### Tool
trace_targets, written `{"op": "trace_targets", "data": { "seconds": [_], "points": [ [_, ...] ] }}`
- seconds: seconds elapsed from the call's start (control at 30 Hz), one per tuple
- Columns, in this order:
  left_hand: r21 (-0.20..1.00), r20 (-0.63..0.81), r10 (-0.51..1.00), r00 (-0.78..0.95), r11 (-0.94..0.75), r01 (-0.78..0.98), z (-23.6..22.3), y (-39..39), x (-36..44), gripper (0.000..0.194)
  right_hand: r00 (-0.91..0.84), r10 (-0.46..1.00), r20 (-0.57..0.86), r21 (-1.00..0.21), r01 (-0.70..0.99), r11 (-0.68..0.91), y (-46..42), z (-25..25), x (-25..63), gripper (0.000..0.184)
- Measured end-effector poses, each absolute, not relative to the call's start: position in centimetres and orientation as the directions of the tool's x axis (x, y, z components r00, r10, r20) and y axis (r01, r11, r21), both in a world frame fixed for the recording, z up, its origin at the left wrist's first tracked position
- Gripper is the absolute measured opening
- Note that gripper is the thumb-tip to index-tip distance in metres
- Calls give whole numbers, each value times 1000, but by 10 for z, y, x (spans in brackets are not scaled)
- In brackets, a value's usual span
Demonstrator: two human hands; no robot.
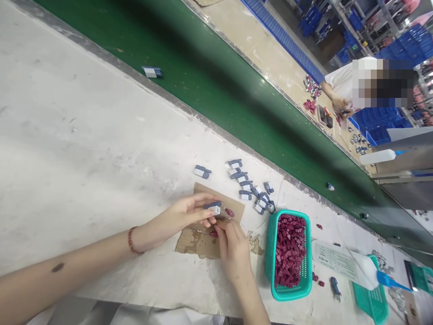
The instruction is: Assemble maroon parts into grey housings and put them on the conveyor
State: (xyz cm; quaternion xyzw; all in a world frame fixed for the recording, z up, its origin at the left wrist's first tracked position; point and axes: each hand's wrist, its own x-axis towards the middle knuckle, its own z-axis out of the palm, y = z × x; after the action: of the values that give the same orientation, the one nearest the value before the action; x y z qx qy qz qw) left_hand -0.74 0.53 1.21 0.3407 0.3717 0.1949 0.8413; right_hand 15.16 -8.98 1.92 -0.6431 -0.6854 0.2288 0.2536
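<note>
Low at the centre of the head view, the left hand (195, 211) has a block (215, 208) above the cardboard (189, 242), its grip closed on the sides. The right hand (236, 246) pinches thumb and forefinger nearly together just below; whether that grip has anything is hidden. Close fingertip work on the block appears to be in hand; the next move seems to call for a steady left hold and careful right-hand alignment.

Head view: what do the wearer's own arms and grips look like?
Left grip and right grip: ungloved. Left forearm and right forearm: no sleeve in view. Left wrist: reddish, braided-looking bracelet. Dark oval mark on the left forearm.
</note>
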Motion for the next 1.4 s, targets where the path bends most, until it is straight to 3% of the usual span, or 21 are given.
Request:
{"op": "trace_targets", "data": {
  "seconds": [0.23,0.33,0.47,0.67,1.03,1.4],
  "points": [
    [793,-442,555,704,609,19,12,4,-8,44,76,996,47,-745,667,-15,-94,20,157,18],
    [892,-375,594,712,441,102,17,2,-9,35,159,987,17,-800,595,-82,-94,23,157,16],
    [976,-215,620,754,155,151,21,-1,-13,36,341,938,-59,-911,366,-190,-94,31,159,9],
    [995,-66,557,828,-21,93,18,-6,-15,33,397,917,-46,-979,165,-120,-95,45,154,11],
    [1000,8,549,836,-9,-4,21,-10,-15,34,266,964,1,-983,179,-48,-96,44,148,6],
    [991,-1,527,850,-114,72,14,-12,-14,29,180,982,54,-923,385,-20,-98,45,144,11]
  ]
}}
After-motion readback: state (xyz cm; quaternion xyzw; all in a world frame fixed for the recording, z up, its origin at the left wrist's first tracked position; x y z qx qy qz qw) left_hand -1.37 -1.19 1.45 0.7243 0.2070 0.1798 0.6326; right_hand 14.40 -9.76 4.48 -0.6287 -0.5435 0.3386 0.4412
